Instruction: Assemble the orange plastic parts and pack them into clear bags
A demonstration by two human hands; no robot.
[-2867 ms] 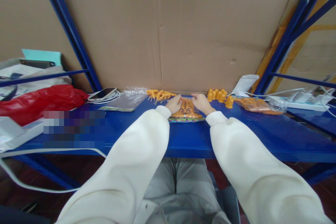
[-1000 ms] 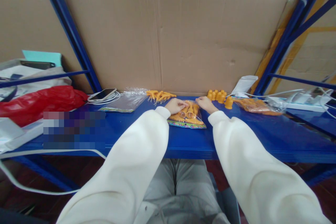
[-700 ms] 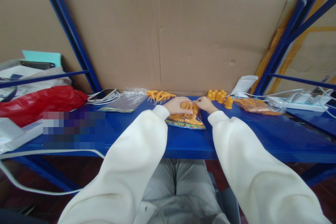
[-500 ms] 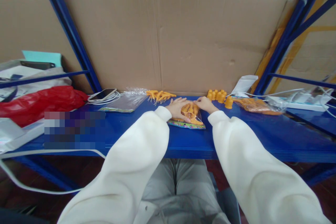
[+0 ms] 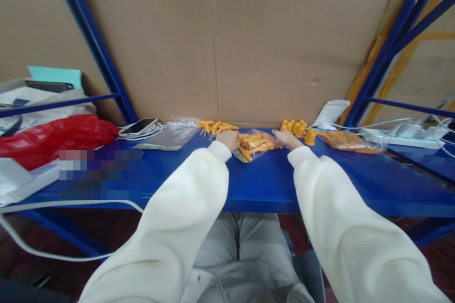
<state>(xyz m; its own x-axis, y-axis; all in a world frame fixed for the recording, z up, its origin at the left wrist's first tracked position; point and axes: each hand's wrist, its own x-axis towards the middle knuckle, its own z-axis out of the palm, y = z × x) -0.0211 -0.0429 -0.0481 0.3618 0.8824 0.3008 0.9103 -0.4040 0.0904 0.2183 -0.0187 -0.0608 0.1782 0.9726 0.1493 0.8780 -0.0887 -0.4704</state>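
A clear plastic bag (image 5: 256,143) filled with orange plastic pieces lies at a slant on the blue shelf, a colourful printed strip showing at its lower left. My left hand (image 5: 228,139) is closed on the bag's left end, with its fingertips mostly hidden. At the opposite end, my right hand (image 5: 287,139) has its fingers closed around the bag's right edge. Just behind my left hand is a heap of loose orange pieces (image 5: 215,127) with small metal chains. Several orange cup-like pieces (image 5: 294,128) stand behind and right of my right hand.
Flat clear bags (image 5: 170,136) lie to the left, beside a phone (image 5: 141,126) and a coiled white cable. To the right are another filled bag (image 5: 350,142) and a white power strip (image 5: 403,138). A cardboard sheet (image 5: 249,52) closes the back between blue posts.
The filled bag has turned and shifted back, its printed strip now at the lower left. My left hand went from lying spread on it to gripping its left end; my right hand moved slightly right.
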